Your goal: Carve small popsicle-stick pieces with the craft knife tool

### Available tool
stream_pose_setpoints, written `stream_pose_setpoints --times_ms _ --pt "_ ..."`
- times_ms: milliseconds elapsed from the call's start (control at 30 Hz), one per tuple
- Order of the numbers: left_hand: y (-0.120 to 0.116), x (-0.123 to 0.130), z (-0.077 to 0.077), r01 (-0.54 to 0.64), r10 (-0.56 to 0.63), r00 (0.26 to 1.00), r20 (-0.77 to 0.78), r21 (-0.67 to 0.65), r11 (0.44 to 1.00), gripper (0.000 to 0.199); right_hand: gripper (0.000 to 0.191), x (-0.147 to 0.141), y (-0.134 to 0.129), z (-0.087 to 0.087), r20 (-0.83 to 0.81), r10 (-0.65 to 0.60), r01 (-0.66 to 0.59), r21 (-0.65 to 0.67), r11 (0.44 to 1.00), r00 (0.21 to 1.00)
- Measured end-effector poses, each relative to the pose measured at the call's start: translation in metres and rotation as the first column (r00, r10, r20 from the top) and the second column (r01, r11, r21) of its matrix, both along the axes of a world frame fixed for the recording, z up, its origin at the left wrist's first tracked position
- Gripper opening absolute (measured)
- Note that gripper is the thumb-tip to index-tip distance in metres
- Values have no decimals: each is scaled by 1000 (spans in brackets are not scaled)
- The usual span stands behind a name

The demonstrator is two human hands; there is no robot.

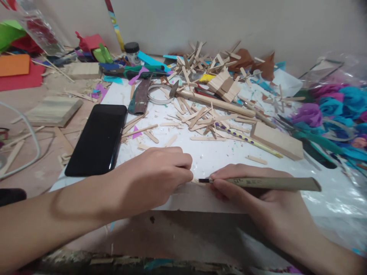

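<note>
My left hand (163, 172) is closed in a pinch, pressing a thin wooden stick (197, 182) against the white sheet (183, 202). Most of that stick is hidden behind the fingers. In my right hand (258, 198) is a carving knife (275, 184) with a pale wooden handle, held almost level and pointing left. Its short dark blade lies at the free end of the stick, close to my left fingertips. Whether the blade is cutting into the wood, I cannot tell.
A black phone (99, 139) lies at left. Beyond my hands are loose craft sticks (200, 118), a hammer (215, 100), a roll of tape (156, 100), a wood block (275, 141), a patterned pencil (252, 143) and green-handled pliers (315, 147). Coloured paper flowers (329, 107) sit at right.
</note>
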State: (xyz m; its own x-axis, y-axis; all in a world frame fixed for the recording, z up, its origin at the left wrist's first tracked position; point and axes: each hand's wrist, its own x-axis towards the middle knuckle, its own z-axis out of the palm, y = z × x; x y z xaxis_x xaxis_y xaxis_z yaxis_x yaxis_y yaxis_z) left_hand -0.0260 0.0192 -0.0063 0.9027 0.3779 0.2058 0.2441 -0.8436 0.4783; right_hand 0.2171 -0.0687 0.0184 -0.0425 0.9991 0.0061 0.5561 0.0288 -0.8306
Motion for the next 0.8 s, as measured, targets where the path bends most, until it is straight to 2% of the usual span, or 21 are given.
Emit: stream_pose_setpoints --times_ms 367,800 --pt "0 0 0 9 -9 1000 28 -3 1000 30 26 -1 3 2 -30 -29 28 -46 999 999" --pt "-1 0 2 1 -1 1000 25 0 1000 29 26 1 3 4 -69 -5 -1 -82 997 998"
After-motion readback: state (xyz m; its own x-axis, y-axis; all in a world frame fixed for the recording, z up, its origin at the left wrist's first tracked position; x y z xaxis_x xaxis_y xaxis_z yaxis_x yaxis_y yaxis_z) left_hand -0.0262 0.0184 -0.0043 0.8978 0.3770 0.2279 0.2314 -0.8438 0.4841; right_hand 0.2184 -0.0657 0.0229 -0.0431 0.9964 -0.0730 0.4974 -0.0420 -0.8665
